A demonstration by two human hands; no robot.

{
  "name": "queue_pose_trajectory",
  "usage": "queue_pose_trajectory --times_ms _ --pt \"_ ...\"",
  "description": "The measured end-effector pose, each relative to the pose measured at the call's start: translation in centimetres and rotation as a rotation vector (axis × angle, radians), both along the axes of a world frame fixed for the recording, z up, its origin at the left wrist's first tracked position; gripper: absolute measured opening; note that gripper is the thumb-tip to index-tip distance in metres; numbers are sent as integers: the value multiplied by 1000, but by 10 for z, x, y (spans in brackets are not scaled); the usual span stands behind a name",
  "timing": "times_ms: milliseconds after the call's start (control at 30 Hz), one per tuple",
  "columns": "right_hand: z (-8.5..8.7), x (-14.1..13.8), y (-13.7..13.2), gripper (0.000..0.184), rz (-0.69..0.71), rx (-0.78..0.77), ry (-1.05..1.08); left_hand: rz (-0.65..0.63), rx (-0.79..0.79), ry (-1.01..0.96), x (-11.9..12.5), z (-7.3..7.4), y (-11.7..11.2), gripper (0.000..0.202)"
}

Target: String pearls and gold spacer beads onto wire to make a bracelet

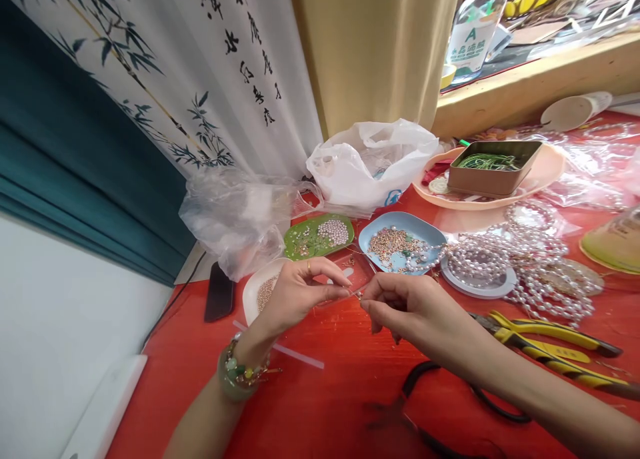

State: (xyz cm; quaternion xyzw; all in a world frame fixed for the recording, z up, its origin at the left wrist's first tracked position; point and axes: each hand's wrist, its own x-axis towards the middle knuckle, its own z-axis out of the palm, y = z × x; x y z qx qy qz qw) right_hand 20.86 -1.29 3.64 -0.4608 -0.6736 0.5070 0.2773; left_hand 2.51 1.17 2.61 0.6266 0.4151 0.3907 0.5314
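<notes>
My left hand (305, 289) and my right hand (407, 305) meet over the red table (330, 392), fingertips almost touching. Both are pinched on a very small piece, perhaps a thin pin or wire with a bead (358, 293), too small to name. My left wrist wears beaded bracelets (239, 372). Just behind the hands lie a white dish of small gold beads (260, 292), a green dish with pearls (320, 235) and a blue dish of gold findings (400, 242).
Strands of pearls (525, 265) spread at the right, with yellow-handled pliers (550, 342) in front of them. A thin clear tube (295, 353), a black phone (219, 292), plastic bags (370, 162), a pink tray holding a metal tin (493, 165) and black scissors (450, 405) are around.
</notes>
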Motion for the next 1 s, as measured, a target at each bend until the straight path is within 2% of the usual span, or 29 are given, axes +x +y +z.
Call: queue_pose_trajectory --times_ms 700,867,1000 --pt "-1 1 0 14 24 -4 9 -56 161 130 5 9 -8 3" --pt "-7 0 2 14 51 -61 86 -34 80 209 7 11 -11 9" --pt "-11 -1 5 5 40 -94 188 -45 35 292 -5 21 -6 12"
